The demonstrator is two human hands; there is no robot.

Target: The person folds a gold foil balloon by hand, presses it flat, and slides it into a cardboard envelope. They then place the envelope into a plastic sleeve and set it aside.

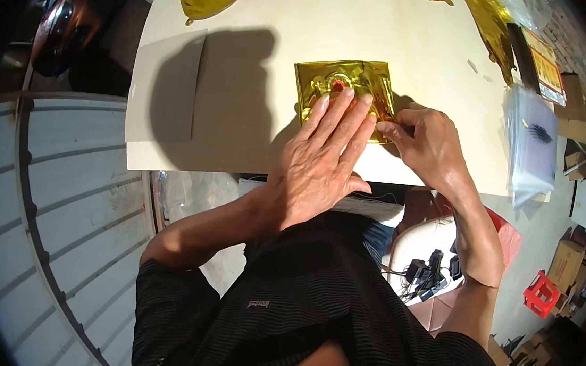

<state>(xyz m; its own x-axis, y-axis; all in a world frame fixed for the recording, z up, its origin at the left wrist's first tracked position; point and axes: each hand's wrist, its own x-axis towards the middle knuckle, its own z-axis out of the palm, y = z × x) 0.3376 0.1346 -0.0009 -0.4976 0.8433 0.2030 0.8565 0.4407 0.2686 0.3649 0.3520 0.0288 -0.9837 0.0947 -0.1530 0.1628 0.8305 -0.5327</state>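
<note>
Lying folded near the counter's (252, 12) front edge, gold foil piece (347, 83) is pinned under left hand (322, 165), fingers straight and flat, seemingly to stop the crease springing. Right hand (427, 144) pinches its right edge, fingers narrow. Grey sheet (166, 85) left; clear sleeves (530, 144) right.

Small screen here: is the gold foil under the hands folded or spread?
Folded: the gold foil is a compact square, left hand flat on it, right hand pinching its edge.
</note>
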